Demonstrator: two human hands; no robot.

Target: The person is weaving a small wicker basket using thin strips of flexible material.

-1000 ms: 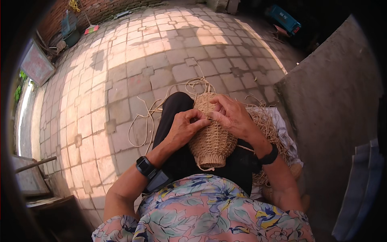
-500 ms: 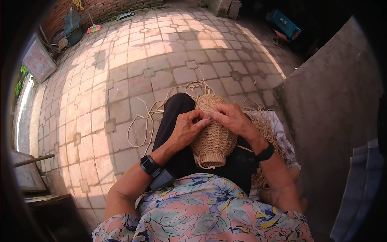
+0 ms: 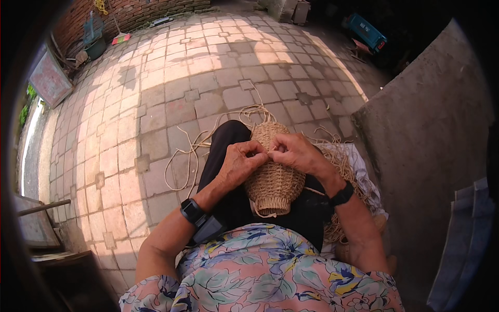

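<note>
Head view: woven vessel (image 3: 275, 183) under left grip (image 3: 240, 162), right grip (image 3: 300, 155)

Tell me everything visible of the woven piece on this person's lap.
The woven piece is tan, seemingly twisted plant-fibre cord, with a bulging body and narrower ribbed neck facing the person. It lies on black trousers, loose strands at its far end. The left hand and right hand meet over it, partly hiding it.
</note>
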